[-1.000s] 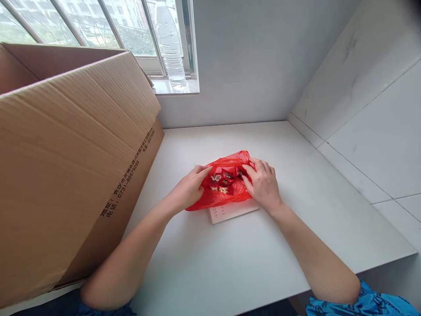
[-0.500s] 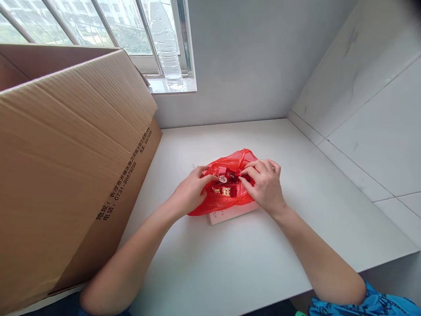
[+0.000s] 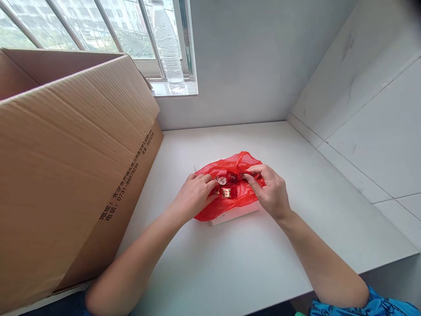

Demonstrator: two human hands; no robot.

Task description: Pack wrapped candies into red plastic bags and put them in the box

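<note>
A red plastic bag [image 3: 230, 169] lies in the middle of the white counter [image 3: 250, 263], on top of a flat white card or booklet [image 3: 234, 215]. Small red wrapped sweets [image 3: 226, 186] show in the bag's open mouth. My left hand [image 3: 194, 199] grips the bag's left edge with curled fingers. My right hand [image 3: 271, 191] pinches the bag's right edge between thumb and fingers. Both hands hold the opening apart.
A large open cardboard box [image 3: 75, 166] with printed writing fills the left side. A clear plastic bottle [image 3: 168, 48] stands on the window sill at the back. Tiled wall [image 3: 362, 109] borders the counter on the right; the counter's front edge is near my arms.
Both hands have shifted slightly along the bag's edges and drawn its mouth a little differently; my right hand moved a bit right and down. The bag stays in place.
</note>
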